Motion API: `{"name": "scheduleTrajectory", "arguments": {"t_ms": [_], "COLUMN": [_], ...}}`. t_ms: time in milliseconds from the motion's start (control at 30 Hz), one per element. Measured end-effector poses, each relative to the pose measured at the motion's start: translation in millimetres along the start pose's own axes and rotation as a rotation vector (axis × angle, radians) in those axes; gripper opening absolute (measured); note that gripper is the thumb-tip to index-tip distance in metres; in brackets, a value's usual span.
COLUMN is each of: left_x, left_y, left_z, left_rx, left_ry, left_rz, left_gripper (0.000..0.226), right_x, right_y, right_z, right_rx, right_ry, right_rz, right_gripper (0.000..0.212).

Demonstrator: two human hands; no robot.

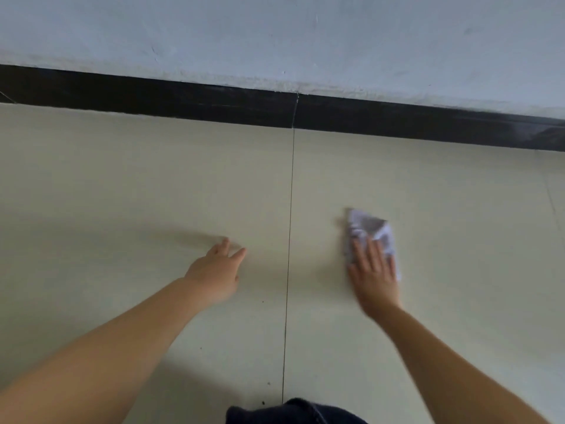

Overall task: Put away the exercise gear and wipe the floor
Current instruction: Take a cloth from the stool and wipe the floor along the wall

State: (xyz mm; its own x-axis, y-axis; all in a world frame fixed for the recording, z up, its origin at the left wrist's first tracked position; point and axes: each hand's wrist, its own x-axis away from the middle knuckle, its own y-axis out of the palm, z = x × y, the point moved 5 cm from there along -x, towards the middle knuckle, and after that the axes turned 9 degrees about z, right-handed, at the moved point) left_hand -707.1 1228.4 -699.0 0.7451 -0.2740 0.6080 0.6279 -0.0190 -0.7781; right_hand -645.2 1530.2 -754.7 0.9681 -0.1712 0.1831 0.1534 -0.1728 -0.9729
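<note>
From the head view, both bare forearms reach forward and down over the floor (153, 185), a pale cream tiled surface. The right hand (374, 276) lies palm down with its fingers straight and slightly spread, pressing flat on a crumpled white cloth (368, 229); the fingers cover the near half of the cloth, while its far end sticks out beyond the fingertips toward the wall. The cloth lies on the floor on the tile right of the grout line (289, 240), near it but not touching. The left hand (218, 270) is on the tile left of that line, palm down, fingers loosely extended and a little apart, holding nothing; its fingertips are at or just above the floor, and blur there keeps me from telling whether they touch. A soft shadow spreads to the left of it.

The grout line runs from the bottom of the view straight away to a black baseboard (183, 101), which crosses the whole view at a slant. Above it rises a white wall (275, 35), scuffed in places. A few small dark specks (268, 383) dot the floor near the line, close to the person. At the bottom edge a dark blue fabric (293, 413), apparently the person's clothing, shows between the arms.

Count: two hands, one cloth, one clear grout line, one baseboard.
</note>
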Motion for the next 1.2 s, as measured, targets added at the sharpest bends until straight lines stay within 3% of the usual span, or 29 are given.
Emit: {"name": "scheduleTrajectory", "arguments": {"t_ms": [100, 167, 233, 400, 500, 600, 700, 800, 867, 933, 967, 1033, 1133, 1200], "left_x": [2.2, 3.6, 5.5, 3.9, 1.6, -1.3, -2.8, -4.3, -3.6, -0.9, 0.5, 1.9, 1.0, 0.7], "left_y": [4.0, 7.8, 10.0, 10.8, 10.2, 5.7, 3.1, 4.2, 5.2, 7.1, 7.9, 8.9, 8.1, 8.0], "left_z": [5.3, 6.4, 7.3, 9.7, 9.5, 9.5, 9.7, 11.2, 12.3, 13.3, 13.6, 13.4, 11.7, 10.4], "left_rx": [-0.077, -0.115, -0.154, -0.228, -0.221, -0.201, -0.189, -0.225, -0.252, -0.256, -0.251, -0.232, -0.209, -0.197], "left_ry": [-0.008, -0.005, 0.003, 0.013, 0.002, 0.005, 0.001, 0.005, 0.006, 0.004, 0.001, -0.002, -0.012, -0.026], "left_rz": [0.075, 0.113, 0.123, 0.098, 0.054, 0.018, 0.000, 0.009, 0.019, 0.021, 0.019, 0.016, 0.001, -0.027], "left_gripper": [0.054, 0.055, 0.059, 0.072, 0.070, 0.066, 0.064, 0.063, 0.064, 0.065, 0.065, 0.066, 0.068, 0.068], "right_x": [-17.0, -33.4, -54.0, -59.0, -66.5, -103.4, -133.7, -123.1, -113.0, -119.5, -126.5, -134.4, -106.4, -89.7], "right_y": [-31.5, -41.5, -40.2, -7.9, -6.8, -18.6, -30.3, -47.2, -52.7, -51.6, -49.5, -38.7, -13.8, -7.7], "right_z": [77.1, 83.7, 48.1, -131.7, -181.4, -154.7, -59.9, 49.1, 75.3, 48.6, 22.9, -49.1, -178.9, -228.7], "right_rx": [-0.096, -0.170, -0.195, -0.050, -0.025, 0.064, 0.072, -0.051, -0.202, -0.253, -0.246, -0.184, -0.050, 0.036], "right_ry": [0.444, 0.701, 0.722, -0.155, -0.446, -0.613, -0.324, 0.293, 0.675, 0.776, 0.704, 0.371, -0.300, -0.640], "right_rz": [0.037, 0.031, 0.012, -0.096, -0.200, -0.180, -0.102, 0.041, 0.021, 0.008, 0.025, 0.042, -0.146, -0.233], "right_gripper": [0.058, 0.058, 0.056, 0.067, 0.052, 0.052, 0.056, 0.059, 0.056, 0.055, 0.054, 0.054, 0.053, 0.052]}}
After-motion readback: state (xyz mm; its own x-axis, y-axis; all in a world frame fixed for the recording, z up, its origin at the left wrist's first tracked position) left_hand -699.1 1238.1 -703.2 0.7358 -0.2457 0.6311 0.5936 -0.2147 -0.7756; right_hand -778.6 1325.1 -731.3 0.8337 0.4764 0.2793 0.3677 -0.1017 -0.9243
